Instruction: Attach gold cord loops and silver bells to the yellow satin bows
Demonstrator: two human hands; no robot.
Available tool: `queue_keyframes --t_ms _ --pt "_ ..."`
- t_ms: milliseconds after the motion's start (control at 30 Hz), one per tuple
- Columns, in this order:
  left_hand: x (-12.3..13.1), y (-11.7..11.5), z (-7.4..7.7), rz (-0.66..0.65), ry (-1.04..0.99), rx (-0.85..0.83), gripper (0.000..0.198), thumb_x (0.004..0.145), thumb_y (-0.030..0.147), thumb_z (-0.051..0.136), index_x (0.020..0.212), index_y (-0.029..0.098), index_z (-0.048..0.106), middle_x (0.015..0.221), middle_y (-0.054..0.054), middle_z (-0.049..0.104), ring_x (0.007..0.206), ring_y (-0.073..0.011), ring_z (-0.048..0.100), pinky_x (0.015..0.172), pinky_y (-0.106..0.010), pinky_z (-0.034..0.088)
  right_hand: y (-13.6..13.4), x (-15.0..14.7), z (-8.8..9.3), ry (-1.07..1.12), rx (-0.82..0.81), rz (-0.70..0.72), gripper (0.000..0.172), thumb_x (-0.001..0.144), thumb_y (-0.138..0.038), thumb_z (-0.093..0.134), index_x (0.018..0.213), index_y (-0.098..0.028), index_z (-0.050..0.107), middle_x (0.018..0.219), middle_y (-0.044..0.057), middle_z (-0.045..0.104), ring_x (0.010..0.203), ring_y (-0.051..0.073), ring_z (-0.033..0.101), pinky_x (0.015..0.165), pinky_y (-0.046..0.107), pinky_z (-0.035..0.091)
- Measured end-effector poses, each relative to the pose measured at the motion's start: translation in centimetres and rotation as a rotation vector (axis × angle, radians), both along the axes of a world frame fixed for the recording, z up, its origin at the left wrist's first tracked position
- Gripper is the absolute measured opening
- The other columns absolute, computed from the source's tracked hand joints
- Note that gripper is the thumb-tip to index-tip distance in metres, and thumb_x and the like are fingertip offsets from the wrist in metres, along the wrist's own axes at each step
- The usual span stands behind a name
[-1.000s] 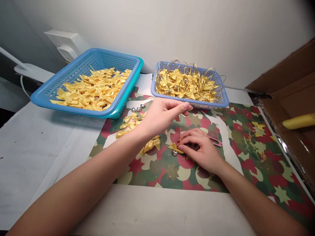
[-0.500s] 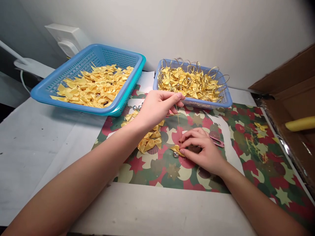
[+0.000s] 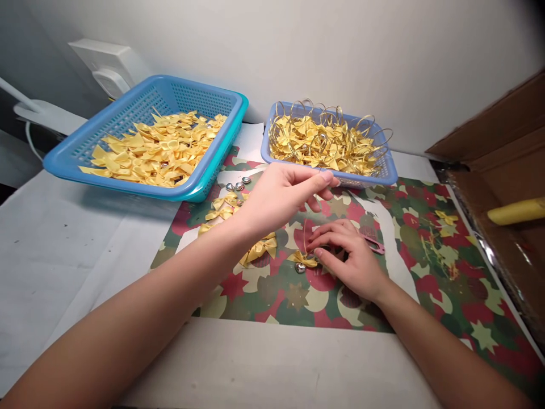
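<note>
My right hand [image 3: 349, 258] rests on the patterned paper [image 3: 426, 267], fingers pressed down on a yellow ribbon bow [image 3: 303, 258] with a small silver bell [image 3: 300, 267] beside it. A thin gold cord [image 3: 305, 233] curves up from the bow toward my left hand [image 3: 283, 196], which hovers above with thumb and forefinger pinched together; the cord's upper end is hard to follow. A loose pile of yellow bows [image 3: 255, 247] lies under my left wrist. Small pink scissors [image 3: 374, 243] peek out behind my right hand.
A large blue basket [image 3: 140, 142] of plain yellow bows sits at the back left. A smaller blue basket [image 3: 330, 142] holds bows with gold loops. Silver bells [image 3: 238, 184] lie near the baskets. An open cardboard box [image 3: 502, 170] stands at the right.
The gold cord was stretched straight between my hands; now it hangs slack and curved. My left hand has shifted slightly right and lower. My right hand stays on the bow.
</note>
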State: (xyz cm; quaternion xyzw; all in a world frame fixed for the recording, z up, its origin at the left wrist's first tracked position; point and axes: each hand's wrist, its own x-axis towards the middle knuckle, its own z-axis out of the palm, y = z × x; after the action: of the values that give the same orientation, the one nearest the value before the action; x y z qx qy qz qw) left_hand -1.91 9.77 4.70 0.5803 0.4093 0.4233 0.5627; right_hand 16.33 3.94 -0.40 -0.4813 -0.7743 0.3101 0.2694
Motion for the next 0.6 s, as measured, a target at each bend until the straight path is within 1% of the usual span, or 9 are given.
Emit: queue_keyframes --t_ms 133,233,333,433,600 --pt "0.4 -1.0 1.0 -0.044 -0.046 -0.009 0.022 0.087 0.036 0.063 0.085 0.02 0.078 0.08 -0.004 0.076 0.061 -0.0109 0.064 0.054 -0.021 0.049 0.0 -0.3 0.0 -0.003 0.003 0.001 0.008 0.086 -0.025 0.064 0.082 -0.026 0.071 0.099 0.003 0.072 0.099 0.026 0.056 0.092 0.048 0.04" --pt "0.7 -1.7 1.5 -0.085 -0.078 -0.028 0.021 0.087 0.035 0.063 0.083 0.021 0.078 0.077 -0.002 0.076 0.062 -0.0116 0.066 0.055 -0.021 0.05 -0.1 -0.4 0.0 0.014 0.015 0.038 0.006 0.087 -0.026 0.065 0.083 -0.026 0.07 0.096 0.002 0.072 0.097 0.026 0.058 0.088 0.046 0.042" --pt "1.0 -2.3 2.0 -0.112 -0.094 -0.047 0.021 0.088 0.032 0.062 0.081 0.021 0.078 0.076 -0.001 0.075 0.064 -0.0119 0.067 0.057 -0.022 0.052 -0.1 -0.5 0.1 0.032 0.027 0.062 0.01 0.088 -0.025 0.063 0.081 -0.027 0.07 0.091 0.002 0.071 0.096 0.026 0.059 0.083 0.044 0.045" --pt "1.1 -2.6 2.5 -0.128 -0.101 -0.058 0.021 0.088 0.033 0.061 0.082 0.021 0.078 0.075 0.0 0.075 0.067 -0.0121 0.067 0.06 -0.022 0.054 -0.2 -0.4 0.2 0.017 0.002 0.071 0.012 0.089 -0.028 0.062 0.08 -0.027 0.069 0.088 0.002 0.07 0.091 0.025 0.059 0.081 0.044 0.045" --pt "1.0 -2.6 2.5 -0.113 -0.118 -0.044 0.021 0.088 0.035 0.062 0.084 0.022 0.078 0.076 -0.001 0.075 0.071 -0.0132 0.068 0.064 -0.023 0.056 -0.3 -0.3 0.3 0.002 0.005 0.102 0.01 0.086 -0.022 0.062 0.078 -0.026 0.067 0.088 0.003 0.069 0.09 0.025 0.058 0.084 0.046 0.045"
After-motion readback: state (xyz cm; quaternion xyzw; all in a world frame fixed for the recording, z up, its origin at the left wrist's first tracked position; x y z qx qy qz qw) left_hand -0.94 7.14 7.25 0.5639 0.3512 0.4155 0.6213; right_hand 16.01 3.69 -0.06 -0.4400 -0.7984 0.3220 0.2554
